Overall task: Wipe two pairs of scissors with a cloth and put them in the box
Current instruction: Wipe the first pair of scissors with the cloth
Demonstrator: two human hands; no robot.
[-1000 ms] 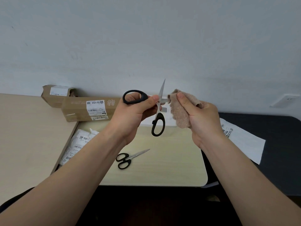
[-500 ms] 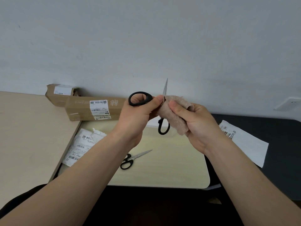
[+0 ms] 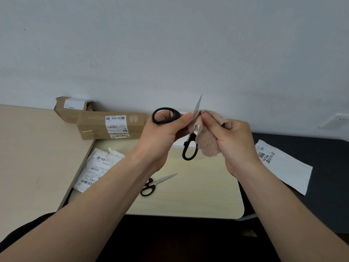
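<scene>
Two bare forearms rise from the bottom corners of the frame and meet in the middle, above a pale tabletop [image 3: 207, 197] with a rounded front corner. On that tabletop, just below centre and partly hidden under the left forearm, lie the second scissors [image 3: 153, 184]. They are closed, with black handles toward the viewer and blades pointing to the upper right.

To the left of them a crumpled white wrapper [image 3: 98, 167] with printed labels sits in the gap beside a wooden desk [image 3: 28, 157]. At the right of the frame a flat white sheet [image 3: 283, 167] rests on a dark surface [image 3: 324, 157].

In the centre, held up in the air, are the open scissors [image 3: 191, 138]. The left hand [image 3: 162, 133] grips the upper black handle loop, fingers curled through it and thumb lying along the top. The other loop hangs down. One blade points up and slightly right. The right hand [image 3: 232, 140] pinches a beige cloth [image 3: 208, 144] between thumb and fingers, folded around the other blade close to the pivot, so that blade is mostly hidden.

Behind the left hand a long cardboard box [image 3: 94, 127] with a white label lies on the tabletop. A smaller cardboard box [image 3: 62, 112] sits behind it, against the grey wall [image 3: 170, 53]. A white socket [image 3: 336, 121] is on the wall at the right edge.
</scene>
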